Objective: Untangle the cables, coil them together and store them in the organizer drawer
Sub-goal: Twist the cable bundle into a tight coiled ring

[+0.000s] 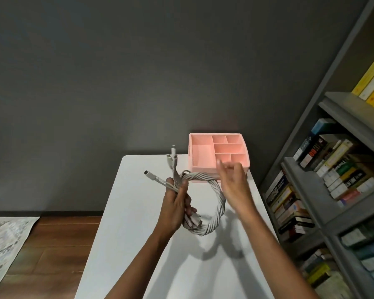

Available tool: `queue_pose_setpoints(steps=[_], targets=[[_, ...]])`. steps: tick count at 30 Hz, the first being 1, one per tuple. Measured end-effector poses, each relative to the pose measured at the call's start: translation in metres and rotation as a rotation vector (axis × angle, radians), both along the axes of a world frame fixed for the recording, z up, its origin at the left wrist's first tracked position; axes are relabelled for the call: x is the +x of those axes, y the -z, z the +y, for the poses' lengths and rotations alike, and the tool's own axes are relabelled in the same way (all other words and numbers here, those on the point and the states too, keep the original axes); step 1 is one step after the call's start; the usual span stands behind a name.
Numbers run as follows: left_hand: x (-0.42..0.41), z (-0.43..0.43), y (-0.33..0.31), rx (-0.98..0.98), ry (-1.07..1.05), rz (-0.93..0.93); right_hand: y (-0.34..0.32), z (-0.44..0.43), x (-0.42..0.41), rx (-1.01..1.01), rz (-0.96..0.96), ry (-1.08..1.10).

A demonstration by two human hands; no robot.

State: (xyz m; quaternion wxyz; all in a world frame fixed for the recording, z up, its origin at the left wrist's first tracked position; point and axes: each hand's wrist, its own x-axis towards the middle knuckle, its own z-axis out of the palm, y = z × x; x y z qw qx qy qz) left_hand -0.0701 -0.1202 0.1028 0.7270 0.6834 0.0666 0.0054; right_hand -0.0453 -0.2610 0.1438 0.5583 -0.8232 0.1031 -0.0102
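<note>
Several pale grey cables form one coil (214, 214), held up above the white table (138, 244). My left hand (177, 208) grips the coil at its left side, where the loose plug ends (173, 160) stick up and to the left. My right hand (233, 184) hovers just right of the coil's top with its fingers loosely curled, holding nothing I can see. The pink organizer drawer (203, 157) stands at the table's far right corner, open at the top, its several compartments empty.
A grey bookshelf (333, 180) full of books runs along the table's right side. A dark grey wall is behind the table. Wooden floor and a patterned rug (7, 240) lie to the left.
</note>
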Motion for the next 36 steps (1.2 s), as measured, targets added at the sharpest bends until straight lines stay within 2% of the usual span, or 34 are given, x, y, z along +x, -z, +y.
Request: queue_pose_setpoints(steps=[1,3,5,8,12,17,19,21,23,24,27,30,36], targets=[[0.002,-0.001,-0.001,-0.044,-0.015,-0.013,0.015,0.003,-0.009,0.047,0.048,0.023],[0.004,-0.005,-0.003,-0.098,-0.040,-0.051,0.028,0.013,-0.026,0.323,0.129,0.046],[0.003,-0.009,-0.002,-0.133,-0.070,-0.069,0.027,0.019,-0.033,0.499,0.061,0.071],[0.002,-0.012,-0.005,-0.237,-0.098,-0.028,0.018,0.015,-0.025,0.535,-0.044,0.068],[0.007,-0.015,-0.016,-0.488,-0.068,0.016,0.000,0.002,-0.001,0.487,-0.043,-0.015],[0.014,-0.024,-0.028,-0.451,-0.222,-0.066,0.000,0.011,0.014,0.548,-0.105,0.099],[0.019,-0.020,-0.031,-0.503,-0.285,-0.061,0.012,0.021,-0.003,0.385,-0.245,0.193],[0.024,-0.013,-0.033,-0.587,-0.324,-0.058,0.026,0.028,-0.030,0.047,-0.523,0.194],[0.027,-0.009,-0.033,-0.652,-0.346,-0.037,0.041,0.031,-0.046,-0.272,-0.749,-0.005],[0.027,-0.007,-0.033,-0.676,-0.350,-0.022,0.047,0.032,-0.048,-0.361,-0.794,-0.110],[0.025,-0.007,-0.033,-0.734,-0.324,0.011,0.050,0.032,-0.042,-0.353,-0.747,-0.272],[0.022,-0.008,-0.034,-0.764,-0.307,0.002,0.040,0.029,-0.035,-0.328,-0.734,-0.328],[0.011,-0.015,-0.031,-0.771,-0.229,-0.031,0.014,0.017,-0.014,-0.228,-0.674,-0.226]])
